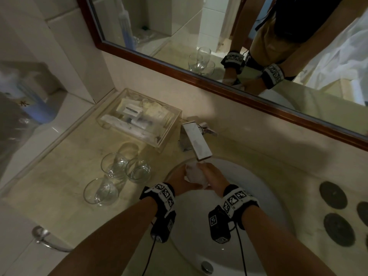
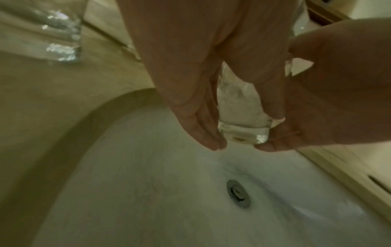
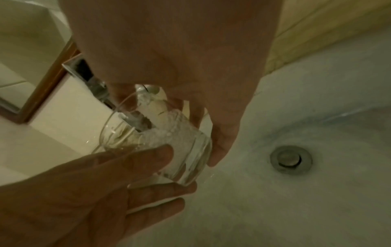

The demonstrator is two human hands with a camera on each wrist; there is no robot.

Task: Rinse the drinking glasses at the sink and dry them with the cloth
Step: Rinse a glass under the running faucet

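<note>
A clear drinking glass (image 1: 196,174) is held tilted over the white sink (image 1: 258,182), right under the chrome faucet (image 1: 196,141). Water foams white inside the glass (image 3: 169,150). My left hand (image 1: 183,181) grips it from the left, with fingers curled under its thick base (image 2: 243,130). From the right, my right hand (image 1: 214,179) wraps around the glass wall. In the right wrist view the right hand (image 3: 180,50) comes from above and the left hand (image 3: 95,183) from below left. Three more glasses (image 1: 114,165) (image 1: 138,170) (image 1: 100,192) stand upright on the counter to the left.
A clear box of toiletries (image 1: 139,120) sits behind the glasses against the wall. Dark round coasters (image 1: 334,196) lie on the counter at the right. The drain (image 2: 238,193) is below the hands. A towel ring (image 1: 42,236) hangs at the counter's front left.
</note>
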